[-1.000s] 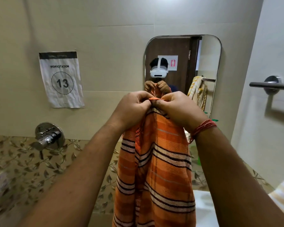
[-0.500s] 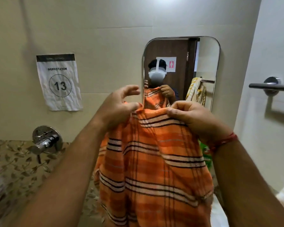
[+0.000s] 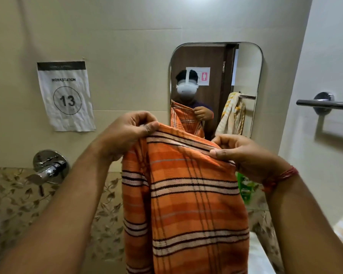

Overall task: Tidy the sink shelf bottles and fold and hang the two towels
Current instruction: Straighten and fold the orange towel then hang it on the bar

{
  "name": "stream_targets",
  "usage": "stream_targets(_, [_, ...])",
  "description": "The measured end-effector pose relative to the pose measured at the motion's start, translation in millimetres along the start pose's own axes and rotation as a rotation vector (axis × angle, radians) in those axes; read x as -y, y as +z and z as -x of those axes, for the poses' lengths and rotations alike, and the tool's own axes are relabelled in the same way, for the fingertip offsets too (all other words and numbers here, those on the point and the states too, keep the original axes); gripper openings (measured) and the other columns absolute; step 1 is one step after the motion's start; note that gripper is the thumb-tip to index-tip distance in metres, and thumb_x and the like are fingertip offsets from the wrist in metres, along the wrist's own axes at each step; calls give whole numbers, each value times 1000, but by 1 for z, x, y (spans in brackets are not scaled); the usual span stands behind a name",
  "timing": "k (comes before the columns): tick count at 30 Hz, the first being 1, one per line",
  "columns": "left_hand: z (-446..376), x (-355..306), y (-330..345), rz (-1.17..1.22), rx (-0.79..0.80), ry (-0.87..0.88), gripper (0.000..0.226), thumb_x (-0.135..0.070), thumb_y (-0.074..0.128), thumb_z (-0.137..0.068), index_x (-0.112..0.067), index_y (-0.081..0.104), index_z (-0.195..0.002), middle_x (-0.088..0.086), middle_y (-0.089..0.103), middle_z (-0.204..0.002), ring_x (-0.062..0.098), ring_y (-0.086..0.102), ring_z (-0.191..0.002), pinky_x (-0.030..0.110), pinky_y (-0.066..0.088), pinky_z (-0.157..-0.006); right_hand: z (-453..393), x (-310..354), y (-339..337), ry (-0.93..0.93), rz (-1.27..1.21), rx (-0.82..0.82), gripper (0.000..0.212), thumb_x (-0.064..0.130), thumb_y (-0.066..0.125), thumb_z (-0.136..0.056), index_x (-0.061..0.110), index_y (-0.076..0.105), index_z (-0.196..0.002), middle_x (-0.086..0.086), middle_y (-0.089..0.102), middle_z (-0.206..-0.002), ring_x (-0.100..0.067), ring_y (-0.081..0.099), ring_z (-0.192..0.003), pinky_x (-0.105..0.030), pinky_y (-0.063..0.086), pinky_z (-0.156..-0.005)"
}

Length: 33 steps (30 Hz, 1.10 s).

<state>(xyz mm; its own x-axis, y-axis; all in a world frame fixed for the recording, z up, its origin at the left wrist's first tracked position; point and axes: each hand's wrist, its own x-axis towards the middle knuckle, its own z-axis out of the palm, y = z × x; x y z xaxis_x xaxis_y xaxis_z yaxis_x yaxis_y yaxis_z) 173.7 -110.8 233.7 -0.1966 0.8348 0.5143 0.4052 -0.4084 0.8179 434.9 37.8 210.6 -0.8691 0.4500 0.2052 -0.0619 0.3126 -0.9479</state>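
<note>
So I've got the orange striped towel [image 3: 190, 204] held up in front of me by its top edge, one corner in each grip. My left hand [image 3: 127, 133] is pinched tight on the left corner, thumb on my side of the cloth and the fingers curled over behind it. My right hand [image 3: 244, 155] has the right corner nipped between thumb and forefinger, a bit lower than the left, so the top edge slopes down toward the right. There's a red thread band [image 3: 281, 177] on that wrist.

Below both grips the towel just hangs in a long drop, with a fold of it bunched under the left grip and the flatter front panel under the right. It runs off the bottom of the view, so I can't tell where it ends.

Behind the towel, just past my right grip, a green bottle [image 3: 245, 186] peeks out, mostly hidden by cloth and wrist. Above and beyond the grips is the mirror [image 3: 248, 80], and in it a yellow-and-white towel [image 3: 233, 115] shows draped over a rail. Off to the right of my right grip, well apart, there's a bare towel bar [image 3: 325, 103] on the side wall. Left of my left grip is a wall tap [image 3: 48, 171] and, higher up, a paper sign [image 3: 65, 95] reading WORKSTATION 13.
</note>
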Motion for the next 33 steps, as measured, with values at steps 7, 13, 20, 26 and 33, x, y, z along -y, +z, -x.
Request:
stream_targets(7, [-4, -20, 32, -216, 283, -63, 44, -40, 74, -85, -25, 65, -125, 1, 69, -118, 20, 70, -107, 39, 60, -87, -14, 27, 37, -299, 427, -99, 13, 11, 71, -84, 12, 58, -85, -5, 60, -83, -20, 60, -78, -41, 54, -72])
stream_targets(13, [2, -18, 37, -136, 258, -10, 39, -29, 71, -87, 8, 60, -96, 9, 65, -86, 22, 67, -80, 31, 59, -69, -10, 28, 38, -198, 240, -60, 20, 12, 75, -84, 11, 58, -95, -9, 61, -86, -19, 63, -77, -32, 56, -66])
stream_targets(20, [4, -4, 7, -91, -8, -57, 23, -29, 71, -80, -11, 66, -93, 0, 69, -85, 13, 66, -79, 21, 55, -70, 3, 6, 17, -64, 89, -192, 40, 36, 69, -83, 1, 64, -101, -11, 67, -92, -26, 64, -85, -34, 56, -71])
stream_targets(26, [3, -15, 49, -159, 385, -173, 43, -43, 68, -87, -7, 68, -113, 11, 74, -107, 27, 72, -100, 39, 59, -86, -11, 30, 52, -303, 458, -138, 11, 19, 69, -89, 14, 59, -89, -13, 63, -91, -33, 64, -86, -49, 57, -75])
stream_targets(33, [12, -12, 28, -51, 236, -21, 14, -25, 68, -86, -11, 69, -87, -1, 67, -78, 14, 66, -74, 27, 54, -65, 3, 17, 35, -34, 179, -40, 31, 34, 67, -89, 9, 56, -102, -8, 61, -92, -18, 61, -78, -34, 54, -66])
